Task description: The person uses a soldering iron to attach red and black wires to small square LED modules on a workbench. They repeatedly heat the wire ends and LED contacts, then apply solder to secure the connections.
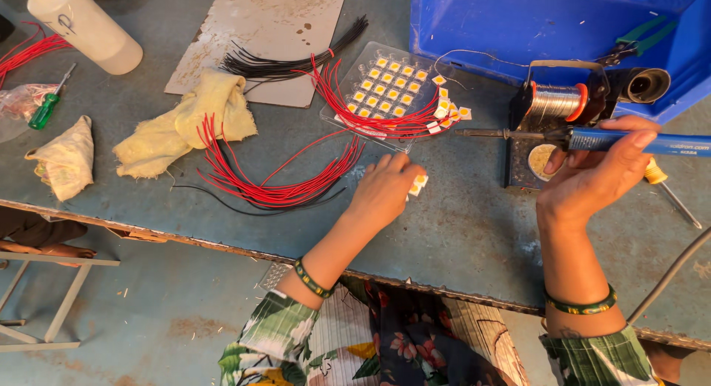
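Right grip [592, 175] on soldering iron [585, 138], worn workbench [459, 230]

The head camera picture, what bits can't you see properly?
- Small square yellow-and-white chips: mostly covered by the left hand, count unclear.
- Blue-handled soldering iron: handle end cut off by the right edge; grip covered by the right hand.
- Blue plastic crate: top cut off, contents mostly hidden.

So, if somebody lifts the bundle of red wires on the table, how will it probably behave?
The red wires would likely be floppy: they lie in loose curves. They look thin, so probably light. Nothing visibly ties them, so some strands may slip out near the left hand.
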